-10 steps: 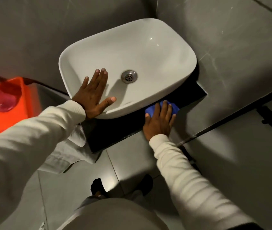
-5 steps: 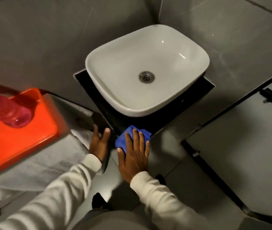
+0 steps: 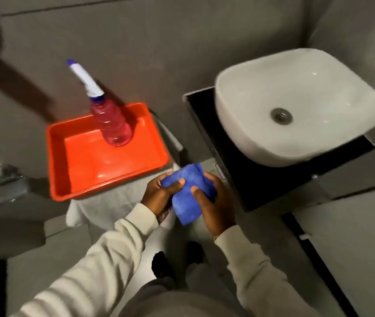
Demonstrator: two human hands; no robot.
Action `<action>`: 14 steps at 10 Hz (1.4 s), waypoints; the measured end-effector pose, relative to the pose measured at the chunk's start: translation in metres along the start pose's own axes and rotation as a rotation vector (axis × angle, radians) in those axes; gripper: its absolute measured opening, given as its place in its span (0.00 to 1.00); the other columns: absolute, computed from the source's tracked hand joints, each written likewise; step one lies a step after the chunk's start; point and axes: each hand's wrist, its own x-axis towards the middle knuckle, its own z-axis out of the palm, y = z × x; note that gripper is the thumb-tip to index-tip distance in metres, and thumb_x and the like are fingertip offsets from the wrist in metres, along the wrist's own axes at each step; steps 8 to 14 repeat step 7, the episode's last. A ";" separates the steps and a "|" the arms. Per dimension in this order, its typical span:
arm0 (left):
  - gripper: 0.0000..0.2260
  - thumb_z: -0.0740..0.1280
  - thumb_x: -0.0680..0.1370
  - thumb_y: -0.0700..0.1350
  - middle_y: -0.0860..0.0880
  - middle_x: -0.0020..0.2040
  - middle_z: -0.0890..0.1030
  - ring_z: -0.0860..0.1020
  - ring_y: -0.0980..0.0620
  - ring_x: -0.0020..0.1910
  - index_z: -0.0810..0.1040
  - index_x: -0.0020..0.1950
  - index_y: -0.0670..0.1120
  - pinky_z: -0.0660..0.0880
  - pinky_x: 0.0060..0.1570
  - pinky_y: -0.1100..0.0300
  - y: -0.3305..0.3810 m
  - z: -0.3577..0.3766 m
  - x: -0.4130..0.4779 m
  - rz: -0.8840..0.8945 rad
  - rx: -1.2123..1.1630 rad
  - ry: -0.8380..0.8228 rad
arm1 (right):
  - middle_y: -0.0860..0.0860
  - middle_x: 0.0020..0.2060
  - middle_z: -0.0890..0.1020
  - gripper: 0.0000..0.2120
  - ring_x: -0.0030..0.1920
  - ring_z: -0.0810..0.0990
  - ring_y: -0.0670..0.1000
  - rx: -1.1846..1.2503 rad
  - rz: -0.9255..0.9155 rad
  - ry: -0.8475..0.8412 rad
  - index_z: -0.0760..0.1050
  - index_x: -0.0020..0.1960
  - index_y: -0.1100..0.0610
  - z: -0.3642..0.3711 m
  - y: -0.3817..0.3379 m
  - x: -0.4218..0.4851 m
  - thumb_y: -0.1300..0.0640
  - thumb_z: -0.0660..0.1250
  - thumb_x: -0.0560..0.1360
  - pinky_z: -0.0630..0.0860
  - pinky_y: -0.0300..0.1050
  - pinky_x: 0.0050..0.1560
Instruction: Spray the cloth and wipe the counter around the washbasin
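Note:
A blue cloth [image 3: 187,197] is held in front of me, between both hands, clear of the counter. My left hand [image 3: 159,195] grips its left side with the thumb on top. Gripping the right side is my right hand [image 3: 214,209]. The white washbasin [image 3: 296,106] sits on a black counter [image 3: 257,179] to the right of the hands. A spray bottle [image 3: 111,120] with pink liquid and a white-and-blue trigger head stands upright in an orange tray [image 3: 79,175] to the left.
The orange tray rests on a stand draped in a white towel [image 3: 108,202]. A chrome tap fitting [image 3: 5,184] juts from the grey wall at far left. Grey tiled floor lies below, with my feet [image 3: 177,259] between the tray and the counter.
My right hand lifted the cloth off the counter's front edge and drew it back left. My left hand left the basin and took hold of the cloth. The view swung left, revealing the bottle.

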 end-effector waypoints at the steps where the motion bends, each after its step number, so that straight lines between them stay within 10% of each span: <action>1: 0.13 0.66 0.74 0.32 0.41 0.46 0.78 0.76 0.45 0.44 0.71 0.56 0.41 0.75 0.51 0.51 0.047 -0.036 -0.008 0.213 -0.109 0.309 | 0.53 0.56 0.83 0.17 0.54 0.82 0.44 0.065 -0.052 -0.122 0.77 0.60 0.57 0.055 -0.036 0.020 0.61 0.72 0.72 0.77 0.36 0.58; 2: 0.08 0.63 0.76 0.42 0.43 0.42 0.74 0.73 0.46 0.42 0.69 0.55 0.43 0.72 0.42 0.55 0.085 -0.080 -0.008 0.291 -0.275 0.442 | 0.57 0.54 0.83 0.16 0.53 0.82 0.57 0.225 -0.047 -0.155 0.76 0.58 0.60 0.114 -0.071 0.045 0.68 0.71 0.71 0.77 0.52 0.59; 4: 0.12 0.58 0.76 0.35 0.46 0.30 0.72 0.72 0.49 0.30 0.68 0.34 0.46 0.67 0.37 0.56 0.117 -0.143 0.013 0.221 -0.227 0.765 | 0.58 0.51 0.77 0.16 0.53 0.78 0.56 0.082 0.029 -0.248 0.67 0.60 0.64 0.217 -0.088 0.078 0.67 0.66 0.74 0.72 0.47 0.57; 7: 0.07 0.63 0.69 0.34 0.41 0.37 0.75 0.71 0.45 0.34 0.72 0.42 0.45 0.70 0.37 0.55 0.119 -0.161 0.005 0.120 -0.047 0.674 | 0.60 0.63 0.78 0.18 0.62 0.77 0.62 -0.558 -0.067 -0.542 0.70 0.66 0.56 0.204 -0.090 0.095 0.59 0.62 0.76 0.72 0.48 0.60; 14: 0.07 0.63 0.69 0.34 0.41 0.37 0.75 0.71 0.45 0.34 0.72 0.42 0.45 0.70 0.37 0.55 0.119 -0.161 0.005 0.120 -0.047 0.674 | 0.60 0.63 0.78 0.18 0.62 0.77 0.62 -0.558 -0.067 -0.542 0.70 0.66 0.56 0.204 -0.090 0.095 0.59 0.62 0.76 0.72 0.48 0.60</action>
